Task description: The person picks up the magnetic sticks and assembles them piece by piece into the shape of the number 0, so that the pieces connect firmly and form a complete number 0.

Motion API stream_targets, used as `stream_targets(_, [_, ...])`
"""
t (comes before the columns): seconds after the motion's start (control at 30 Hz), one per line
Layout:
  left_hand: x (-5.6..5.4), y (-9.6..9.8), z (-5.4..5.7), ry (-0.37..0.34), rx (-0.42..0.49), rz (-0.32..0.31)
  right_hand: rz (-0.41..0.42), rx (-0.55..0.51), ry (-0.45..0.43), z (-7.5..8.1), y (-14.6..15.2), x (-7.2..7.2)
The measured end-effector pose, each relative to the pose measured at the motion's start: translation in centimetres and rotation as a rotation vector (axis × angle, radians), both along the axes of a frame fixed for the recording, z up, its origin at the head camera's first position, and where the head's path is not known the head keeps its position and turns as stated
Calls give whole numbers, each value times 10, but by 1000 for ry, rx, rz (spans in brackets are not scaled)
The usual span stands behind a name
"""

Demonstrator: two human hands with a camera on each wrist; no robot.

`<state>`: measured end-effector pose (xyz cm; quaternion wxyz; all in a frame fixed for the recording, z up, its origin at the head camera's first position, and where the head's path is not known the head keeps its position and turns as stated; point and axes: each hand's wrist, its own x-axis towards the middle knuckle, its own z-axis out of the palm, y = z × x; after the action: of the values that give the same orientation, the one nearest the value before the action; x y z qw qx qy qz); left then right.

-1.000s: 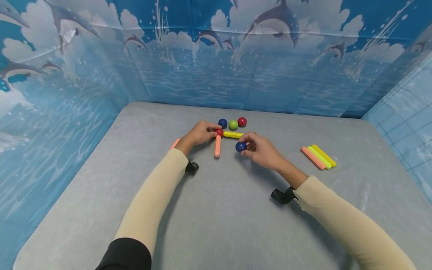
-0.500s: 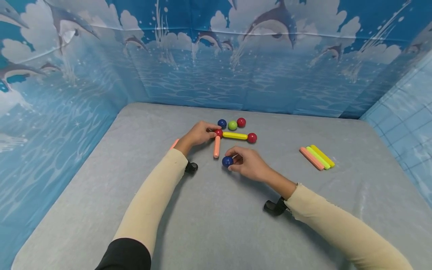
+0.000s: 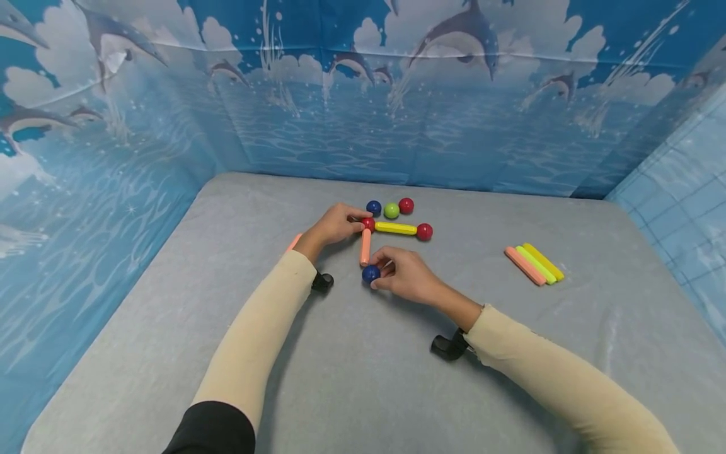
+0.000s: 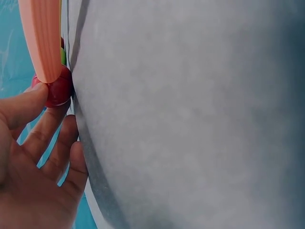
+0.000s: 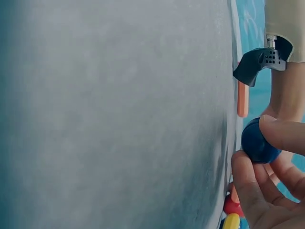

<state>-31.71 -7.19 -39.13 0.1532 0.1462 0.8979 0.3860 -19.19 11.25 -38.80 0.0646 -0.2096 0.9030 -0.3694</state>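
Blue ball (image 3: 371, 274) is pinched in your right hand (image 3: 409, 274), at the 6 o'clock end of the orange rod (image 3: 365, 247); can't tell if touching. Your left hand (image 3: 336, 225) pinches the red ball (image 3: 368, 224) at 12. Looks like ball-to-rod joining; next probably calls for centring on-axis. Rod's long axis: 12–6. Yellow rod (image 3: 396, 228) points roughly 3.

Near the left grip (image 3: 336, 225), its wrist (image 3: 309, 244) hides part of the outer stick (image 3: 294, 241) from us. We cannot tell whether the ball (image 3: 371, 274) in the right grip (image 3: 407, 276) touches the inner stick (image 3: 365, 247). Below that grip, the right wrist view's edge crops the yellow stick (image 5: 231, 222).
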Motion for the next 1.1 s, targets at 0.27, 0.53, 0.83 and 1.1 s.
stream_targets(0.27, [0, -2, 2, 5, 0, -5, -30, -8, -16, -3, -8, -7])
stream_targets(0.53, [-2, -4, 0, 26, -17, -41, -23, -26, -49, -7, -15, -12])
stream_targets(0.83, [-4, -5, 4, 62, -43, -54, -14, -27, -56, -6, -15, -15])
stream_targets(1.1, [-5, -4, 3, 71, -42, -46, -7, -17, -58, -9, -14, -18])
